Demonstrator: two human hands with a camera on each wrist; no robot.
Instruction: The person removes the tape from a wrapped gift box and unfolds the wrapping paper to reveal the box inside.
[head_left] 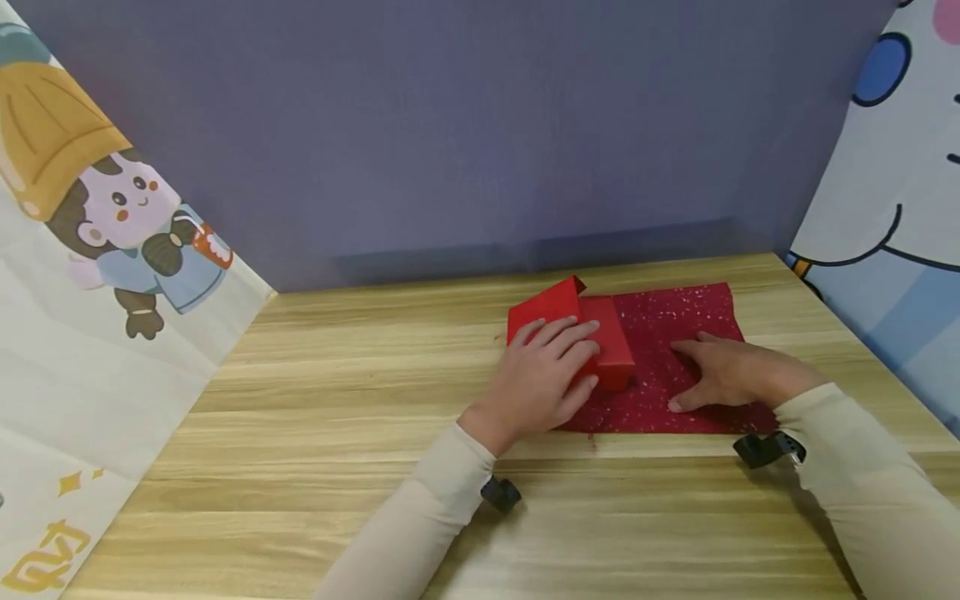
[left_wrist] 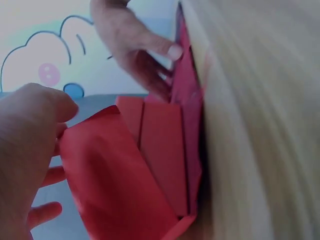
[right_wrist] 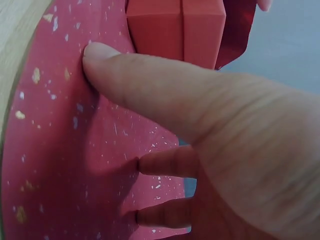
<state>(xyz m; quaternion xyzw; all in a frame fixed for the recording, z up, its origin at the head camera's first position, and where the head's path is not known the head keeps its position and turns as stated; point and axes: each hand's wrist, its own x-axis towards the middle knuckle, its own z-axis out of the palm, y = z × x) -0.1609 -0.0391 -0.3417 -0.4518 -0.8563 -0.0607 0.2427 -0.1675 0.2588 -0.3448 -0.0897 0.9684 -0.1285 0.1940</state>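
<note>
A red box (head_left: 611,337) lies on a sheet of dark red paper (head_left: 656,317) speckled with white and gold. The paper's left part, a plain bright red flap (head_left: 546,304), stands folded up against the box and leans over its top. My left hand (head_left: 543,375) rests on this flap with its fingers extended; in the left wrist view the flap (left_wrist: 112,175) slants beside the fingers. To the right of the box, my right hand (head_left: 727,372) is spread low over the paper. In the right wrist view, its thumb (right_wrist: 107,60) and fingertips touch the speckled side.
Under everything is a light wood-grain table (head_left: 337,400). A grey-purple panel (head_left: 450,142) rises behind it, with a cartoon-printed white sheet (head_left: 172,350) at left and another printed sheet (head_left: 885,217) at right. Dark wrist cameras (head_left: 501,493) sit below both wrists.
</note>
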